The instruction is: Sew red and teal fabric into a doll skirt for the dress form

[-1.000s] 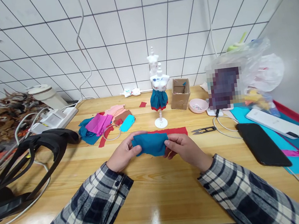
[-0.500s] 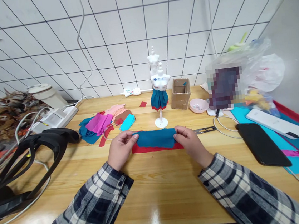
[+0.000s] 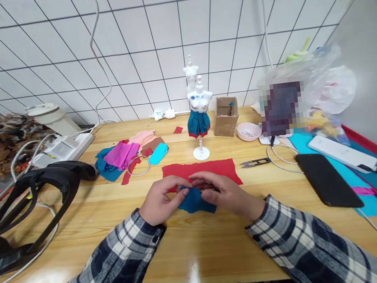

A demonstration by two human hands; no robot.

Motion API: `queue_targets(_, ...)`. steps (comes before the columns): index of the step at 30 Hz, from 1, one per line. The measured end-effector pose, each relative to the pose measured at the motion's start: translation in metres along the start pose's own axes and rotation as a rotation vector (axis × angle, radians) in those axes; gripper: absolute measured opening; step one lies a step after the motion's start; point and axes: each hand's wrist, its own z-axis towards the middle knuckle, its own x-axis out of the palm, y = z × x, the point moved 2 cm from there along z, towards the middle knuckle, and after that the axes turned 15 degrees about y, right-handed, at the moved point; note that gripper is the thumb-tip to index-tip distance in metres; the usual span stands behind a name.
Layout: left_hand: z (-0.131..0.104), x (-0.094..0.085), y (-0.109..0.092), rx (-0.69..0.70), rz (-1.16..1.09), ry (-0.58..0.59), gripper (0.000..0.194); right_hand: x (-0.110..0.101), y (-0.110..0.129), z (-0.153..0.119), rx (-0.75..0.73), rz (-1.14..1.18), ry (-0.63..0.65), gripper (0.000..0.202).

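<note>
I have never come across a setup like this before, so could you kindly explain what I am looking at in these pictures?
There is no machine here: a person works bare-handed, seen from one camera worn on their head, looking forward and down. The left hand pinches a teal cloth between thumb and finger. The right hand is at the cloth's other side; whether it grips is hard to tell. On the wooden table, a red cloth lies just beyond the hands, with black snips right of it. Farther back are a white dress form in a teal skirt, a cardboard box and a pink bowl.
</note>
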Motion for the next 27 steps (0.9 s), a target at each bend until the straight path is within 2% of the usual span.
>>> queue_targets(2, 0.000, 0.003, -0.002, 0.009, 0.011, 0.040, 0.011, 0.003, -0.001, 0.001, 0.084, -0.174, 0.004, 0.035)
queue_targets(4, 0.000, 0.003, 0.000, -0.024, -0.055, -0.024, 0.011, 0.004, -0.004, 0.002, 0.164, -0.272, -0.020, 0.017)
queue_targets(5, 0.000, 0.003, 0.003, -0.036, -0.140, -0.078, 0.015, 0.003, -0.006, 0.003, 0.186, -0.242, -0.035, 0.016)
queue_targets(7, 0.001, 0.004, 0.007, -0.030, -0.396, -0.148, 0.038, 0.001, -0.009, 0.004, 0.181, -0.048, -0.085, 0.017)
queue_targets(8, 0.002, 0.006, 0.009, -0.021, -0.543, -0.128, 0.051, 0.000, -0.010, 0.005, 0.159, 0.074, -0.129, 0.020)
queue_targets(10, 0.005, 0.016, 0.009, -0.022, -0.781, 0.005, 0.066, -0.002, -0.011, 0.006, 0.123, 0.252, -0.243, 0.025)
queue_targets(12, 0.008, 0.028, 0.007, -0.076, -0.889, 0.118, 0.060, -0.003, -0.012, 0.006, 0.130, 0.307, -0.365, 0.026)
queue_targets(15, 0.011, 0.041, 0.006, -0.191, -0.897, 0.120, 0.041, -0.001, -0.014, 0.008, 0.143, 0.311, -0.446, 0.025)
queue_targets(17, 0.012, 0.042, 0.006, -0.237, -0.848, 0.085, 0.035, 0.001, -0.014, 0.009, 0.113, 0.322, -0.423, 0.023)
queue_targets(21, 0.013, 0.034, 0.010, -0.255, -0.754, -0.005, 0.035, 0.001, -0.016, 0.012, 0.080, 0.342, -0.322, 0.025)
queue_targets(27, 0.013, 0.033, 0.014, -0.248, -0.809, 0.060, 0.042, 0.002, -0.021, 0.012, 0.101, 0.328, -0.234, 0.026)
